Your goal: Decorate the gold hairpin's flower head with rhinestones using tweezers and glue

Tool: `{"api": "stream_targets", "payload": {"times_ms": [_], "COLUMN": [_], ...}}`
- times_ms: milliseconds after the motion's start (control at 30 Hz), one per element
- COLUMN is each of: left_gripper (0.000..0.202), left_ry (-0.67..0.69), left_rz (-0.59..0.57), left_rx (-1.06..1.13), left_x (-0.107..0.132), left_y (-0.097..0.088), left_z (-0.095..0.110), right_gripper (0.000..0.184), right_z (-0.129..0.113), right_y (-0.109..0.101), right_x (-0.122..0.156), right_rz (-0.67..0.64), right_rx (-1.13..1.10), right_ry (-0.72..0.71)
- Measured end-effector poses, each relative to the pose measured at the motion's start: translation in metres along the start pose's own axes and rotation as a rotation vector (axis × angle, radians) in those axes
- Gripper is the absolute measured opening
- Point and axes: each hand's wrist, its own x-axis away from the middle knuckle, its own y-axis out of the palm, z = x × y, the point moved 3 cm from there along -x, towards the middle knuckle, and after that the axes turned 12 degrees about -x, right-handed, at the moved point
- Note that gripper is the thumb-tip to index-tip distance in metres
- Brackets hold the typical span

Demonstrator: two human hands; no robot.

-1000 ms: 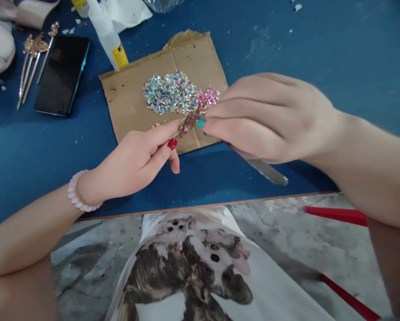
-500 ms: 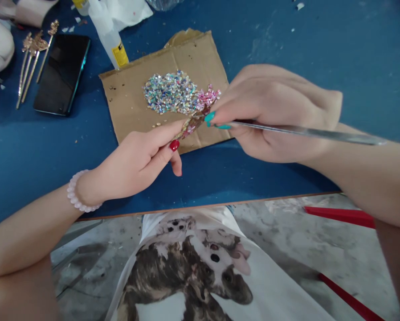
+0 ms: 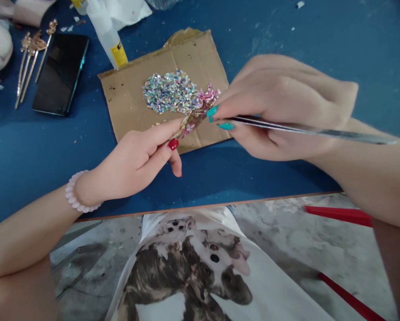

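My left hand [image 3: 136,162] pinches a small gold ornament [image 3: 189,124] set with pink stones between thumb and forefinger, just above a piece of cardboard [image 3: 129,98]. My right hand [image 3: 280,107] is closed on metal tweezers [image 3: 307,130], whose tips meet the ornament while the handle points right across my wrist. A pile of iridescent rhinestones [image 3: 168,91] and a smaller pink heap [image 3: 208,94] lie on the cardboard right behind the ornament.
A black phone [image 3: 59,73] and several gold hair sticks [image 3: 31,55] lie at the far left on the blue table [image 3: 320,35]. A glue bottle [image 3: 108,35] leans at the cardboard's back edge. The table's front edge [image 3: 220,205] runs just above my lap.
My right hand has rolled over, bringing the tweezers from under the palm to point right across the wrist, tips now at the ornament. My left hand barely moved.
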Motion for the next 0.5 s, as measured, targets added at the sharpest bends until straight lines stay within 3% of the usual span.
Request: {"api": "stream_targets", "payload": {"times_ms": [500], "left_gripper": [0.043], "left_ry": [-0.01], "left_rz": [-0.014], "left_rx": [0.054], "left_x": [0.0011], "left_y": [0.0003], "left_z": [0.0007], "right_gripper": [0.013], "right_z": [-0.0006], "right_y": [-0.0003], "right_x": [-0.0037], "right_rz": [-0.14], "right_rx": [0.138], "right_ry": [-0.064]}}
